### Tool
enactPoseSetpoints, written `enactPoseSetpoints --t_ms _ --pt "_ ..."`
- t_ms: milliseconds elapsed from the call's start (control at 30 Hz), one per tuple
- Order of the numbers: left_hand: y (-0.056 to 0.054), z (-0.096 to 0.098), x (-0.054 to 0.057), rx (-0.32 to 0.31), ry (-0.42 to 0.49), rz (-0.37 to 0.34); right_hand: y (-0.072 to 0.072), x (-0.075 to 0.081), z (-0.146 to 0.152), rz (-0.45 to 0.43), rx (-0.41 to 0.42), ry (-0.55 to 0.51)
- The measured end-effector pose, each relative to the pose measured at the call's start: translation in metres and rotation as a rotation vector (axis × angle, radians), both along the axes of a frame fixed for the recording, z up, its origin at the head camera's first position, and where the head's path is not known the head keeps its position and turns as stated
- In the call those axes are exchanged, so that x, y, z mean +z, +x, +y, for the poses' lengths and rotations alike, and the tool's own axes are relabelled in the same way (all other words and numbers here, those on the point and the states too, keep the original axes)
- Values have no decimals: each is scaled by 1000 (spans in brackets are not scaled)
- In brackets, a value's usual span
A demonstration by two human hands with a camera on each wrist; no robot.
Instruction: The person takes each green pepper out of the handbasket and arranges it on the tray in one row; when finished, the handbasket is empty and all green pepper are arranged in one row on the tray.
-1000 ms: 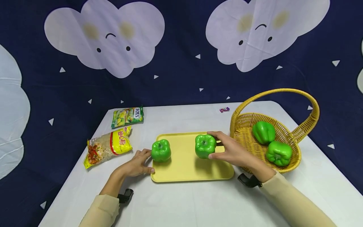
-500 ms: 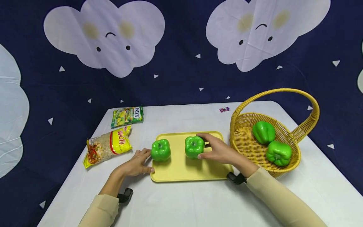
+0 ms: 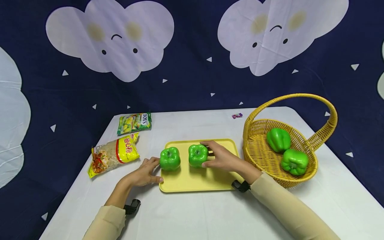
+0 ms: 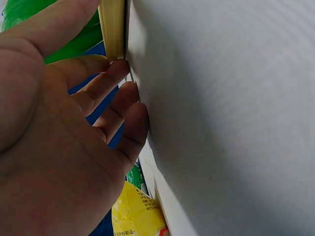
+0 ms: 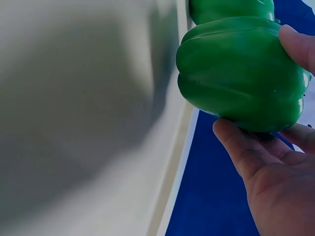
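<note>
A yellow tray lies on the white table. One green bell pepper stands upright on its left part. Just right of it, a second green bell pepper is gripped from the right side by my right hand. In the right wrist view the thumb and fingers clasp this held pepper; whether its underside meets the tray is unclear. My left hand rests at the tray's left edge, thumb by the front corner. Its loosely bent fingertips touch the tray edge in the left wrist view.
A wicker basket with a tall handle stands at the right, holding two green bell peppers. On the left lie a noodle bag and a green candy bag. A small purple packet lies at the back.
My right hand has carried its bell pepper leftward over the tray, close to the other pepper. My left hand and the tray have stayed where they were.
</note>
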State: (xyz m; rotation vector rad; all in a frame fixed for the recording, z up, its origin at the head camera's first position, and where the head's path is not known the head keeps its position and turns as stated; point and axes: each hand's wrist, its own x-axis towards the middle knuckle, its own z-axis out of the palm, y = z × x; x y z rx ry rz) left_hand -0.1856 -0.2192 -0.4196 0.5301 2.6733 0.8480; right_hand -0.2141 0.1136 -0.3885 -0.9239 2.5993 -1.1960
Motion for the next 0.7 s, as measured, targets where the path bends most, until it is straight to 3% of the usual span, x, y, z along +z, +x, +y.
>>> enactPoseSetpoints --t_ms 433,700 --pt "1 1 1 5 -8 -6 -5 -7 -15 -67 -32 34" --pt "0 1 1 1 -5 -1 -5 -8 -21 -61 -37 35"
